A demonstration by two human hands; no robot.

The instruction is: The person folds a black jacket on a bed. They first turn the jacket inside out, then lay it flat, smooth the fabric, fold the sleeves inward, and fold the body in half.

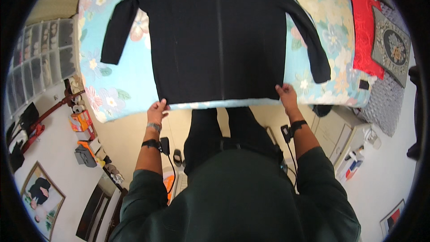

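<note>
A black zip-front jacket (192, 40) lies spread on the bed, its hem toward me and its sleeves out to both sides. Grey stripes run along the shoulders, and the collar end is cut off by the upper edge of the view. My left hand (157, 111) pinches the hem's left corner between thumb and fingers. At the opposite corner, my right hand (287, 96) grips the hem the same way. The hem between them looks nearly straight, along the near edge of the bed.
Under the jacket is a light-blue flowered bedsheet (118, 81). Red cloth (365, 27) and a grey embroidered cushion (392, 45) lie at the right. A clear compartmented organizer (45, 49) stands at the left. A pale cabinet (333, 132) is near the bed's right corner.
</note>
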